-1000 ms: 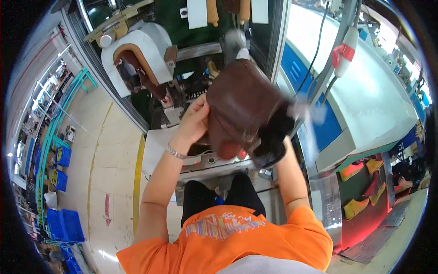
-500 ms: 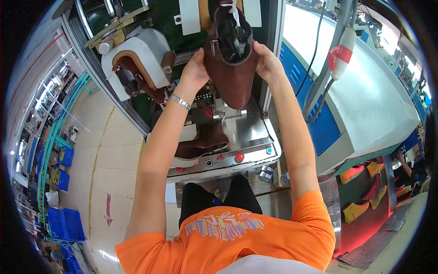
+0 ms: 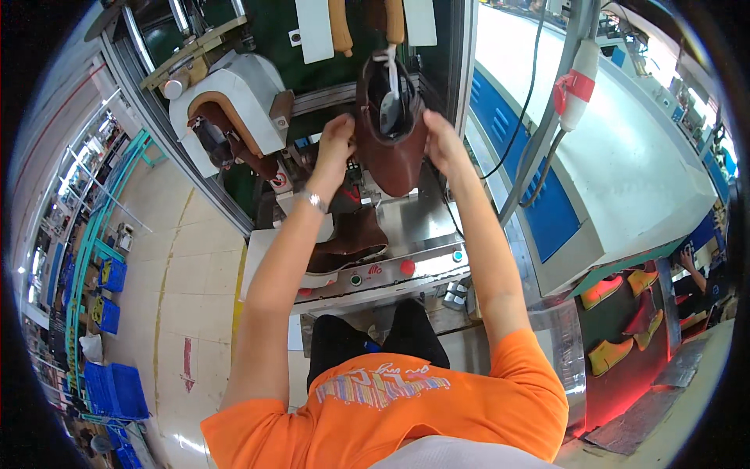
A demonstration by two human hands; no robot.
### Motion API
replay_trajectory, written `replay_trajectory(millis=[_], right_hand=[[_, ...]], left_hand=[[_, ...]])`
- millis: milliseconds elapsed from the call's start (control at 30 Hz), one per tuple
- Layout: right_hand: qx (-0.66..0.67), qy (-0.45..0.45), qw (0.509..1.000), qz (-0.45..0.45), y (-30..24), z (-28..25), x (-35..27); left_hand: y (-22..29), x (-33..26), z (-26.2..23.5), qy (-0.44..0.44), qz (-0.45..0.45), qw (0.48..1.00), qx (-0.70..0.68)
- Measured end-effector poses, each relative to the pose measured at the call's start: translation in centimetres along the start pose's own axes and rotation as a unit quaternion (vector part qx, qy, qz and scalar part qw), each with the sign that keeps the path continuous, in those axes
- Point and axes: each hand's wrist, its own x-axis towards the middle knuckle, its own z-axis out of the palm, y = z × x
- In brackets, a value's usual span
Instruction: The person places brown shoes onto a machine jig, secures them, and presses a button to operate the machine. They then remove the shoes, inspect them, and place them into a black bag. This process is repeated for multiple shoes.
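A dark brown leather shoe upper (image 3: 391,166) hangs toe-down between my hands, just under the upright forms of a machine. Its opening faces up, with white laces at the top and a pale grey piece showing inside. On its left side my left hand (image 3: 337,147) has its fingers curled against the edge; on the opposite side my right hand (image 3: 443,142) presses with thumb and fingers. Another brown upper (image 3: 350,236) lies on the metal bench below my hands. A third brown upper (image 3: 223,139) sits at the left in a white, tan-padded mould.
A red button (image 3: 408,267) and smaller buttons line the bench's front panel. At right stand a white-and-blue cabinet (image 3: 633,180) and a red-white plug (image 3: 576,92) on a pole. Several yellow-and-red shoe pieces (image 3: 609,356) lie on a lower right shelf. Blue crates (image 3: 113,391) stand far left.
The shoe upper has come down and slightly left, away from the machine's upper forms, which now show more fully. Both hands have moved with it, and more of its opening is visible.
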Motion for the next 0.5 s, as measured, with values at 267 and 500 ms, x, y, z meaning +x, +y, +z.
replay_trajectory(millis=[267,500], right_hand=[[0.236,-0.106,0.953,0.159,8.9,-0.8,-6.6],[0.081,-0.064,0.993,-0.063,10.7,1.2,-5.4]], left_hand=[[5.4,-11.2,4.4,-0.065,0.46,0.722,0.513],[2.8,-12.2,7.0,-0.053,0.373,0.718,0.585]])
